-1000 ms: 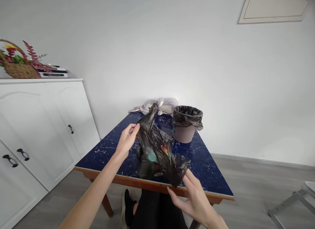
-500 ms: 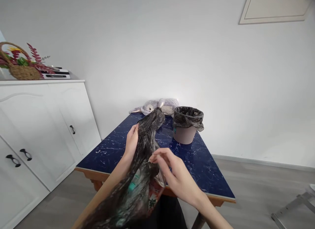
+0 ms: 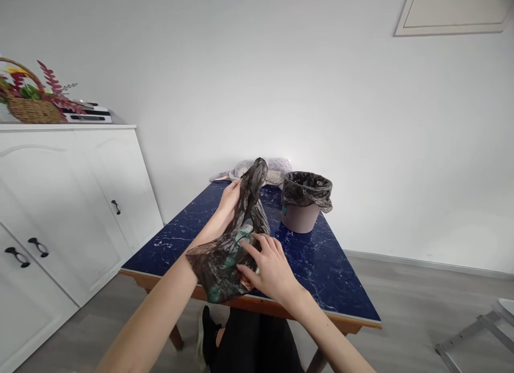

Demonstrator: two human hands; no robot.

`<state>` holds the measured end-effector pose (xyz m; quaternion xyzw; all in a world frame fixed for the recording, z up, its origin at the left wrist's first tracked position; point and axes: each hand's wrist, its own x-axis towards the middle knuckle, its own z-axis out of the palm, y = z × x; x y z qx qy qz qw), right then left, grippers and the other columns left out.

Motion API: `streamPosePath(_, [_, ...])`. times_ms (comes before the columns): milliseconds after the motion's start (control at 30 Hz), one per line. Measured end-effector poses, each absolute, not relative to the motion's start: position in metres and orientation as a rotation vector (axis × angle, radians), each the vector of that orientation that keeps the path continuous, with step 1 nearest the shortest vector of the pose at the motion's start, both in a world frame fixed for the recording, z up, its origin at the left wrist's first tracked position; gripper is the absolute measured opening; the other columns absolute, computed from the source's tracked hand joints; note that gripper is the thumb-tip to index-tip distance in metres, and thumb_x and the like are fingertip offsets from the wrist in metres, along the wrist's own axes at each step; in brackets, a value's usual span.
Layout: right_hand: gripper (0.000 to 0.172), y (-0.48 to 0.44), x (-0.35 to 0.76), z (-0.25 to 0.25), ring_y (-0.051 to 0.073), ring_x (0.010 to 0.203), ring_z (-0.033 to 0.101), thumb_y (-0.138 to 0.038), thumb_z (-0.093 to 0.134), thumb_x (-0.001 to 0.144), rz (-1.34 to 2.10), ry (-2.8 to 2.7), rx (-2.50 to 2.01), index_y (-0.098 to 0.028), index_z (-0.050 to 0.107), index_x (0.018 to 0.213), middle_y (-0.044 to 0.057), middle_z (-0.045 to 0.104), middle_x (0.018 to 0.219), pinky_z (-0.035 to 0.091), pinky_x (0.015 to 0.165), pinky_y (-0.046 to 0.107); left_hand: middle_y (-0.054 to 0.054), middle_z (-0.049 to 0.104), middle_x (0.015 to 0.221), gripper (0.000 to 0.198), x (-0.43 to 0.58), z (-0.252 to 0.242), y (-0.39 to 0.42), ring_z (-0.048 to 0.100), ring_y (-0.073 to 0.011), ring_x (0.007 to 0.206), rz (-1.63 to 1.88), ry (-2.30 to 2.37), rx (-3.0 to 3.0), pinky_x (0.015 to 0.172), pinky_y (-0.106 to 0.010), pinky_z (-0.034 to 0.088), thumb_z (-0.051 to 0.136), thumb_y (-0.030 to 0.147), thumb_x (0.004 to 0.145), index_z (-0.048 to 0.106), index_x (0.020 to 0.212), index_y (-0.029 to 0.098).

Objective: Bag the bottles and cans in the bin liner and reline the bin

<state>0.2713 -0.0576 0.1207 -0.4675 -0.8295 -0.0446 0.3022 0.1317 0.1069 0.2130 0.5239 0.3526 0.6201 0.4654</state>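
Note:
A black, see-through plastic garbage bag (image 3: 225, 255) hangs in front of me over the near table edge, its lower part across my left forearm. Inside it show a green bottle-like thing (image 3: 241, 239) and a small orange-brown patch; the film blurs both. My left hand (image 3: 231, 195) is closed round the bag's gathered upper part, fingers partly hidden behind it. The twisted end sticks up above that hand. Against the bag's right side, by the green thing, lies my right hand (image 3: 267, 260), with thumb and fingers apart and fingertips touching the film.
A pinkish bin (image 3: 301, 220) lined with a black bag (image 3: 307, 188) stands right of centre on the blue marbled table (image 3: 180, 231). Behind lies a plush toy (image 3: 279, 165) by the wall. White cabinets (image 3: 60, 202) stand left, a metal frame (image 3: 482, 330) at lower right.
The bag's lower part has swung up and away from me onto the table edge. My left hand has moved slightly right and forward. The right hand's fingers have spread from a pinch.

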Motion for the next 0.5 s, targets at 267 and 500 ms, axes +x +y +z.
streamPosePath(267, [0.07,-0.041,0.255,0.077,0.043,0.153,0.036,-0.016,0.082,0.082,-0.203,-2.145,-1.34,-0.026,0.058,0.147,0.02,0.045,0.158,0.041,0.118,0.064,-0.007,0.075,0.088,0.05,0.117,0.222,0.107,0.065,-0.0176,0.073,1.421,0.886,1.373,0.061,-0.026,0.047,0.086,0.06,0.072,0.074,0.095,0.018])
streamPosePath(500, [0.064,-0.038,0.261,0.056,0.037,0.152,0.039,-0.003,0.059,0.087,-0.23,-2.091,-1.137,-0.021,0.055,0.148,0.019,0.048,0.156,0.04,0.122,0.064,-0.006,0.073,0.091,0.033,0.09,0.211,0.097,0.068,-0.022,0.088,1.493,1.092,1.453,0.075,-0.029,0.05,0.076,0.049,0.082,0.073,0.093,0.018])
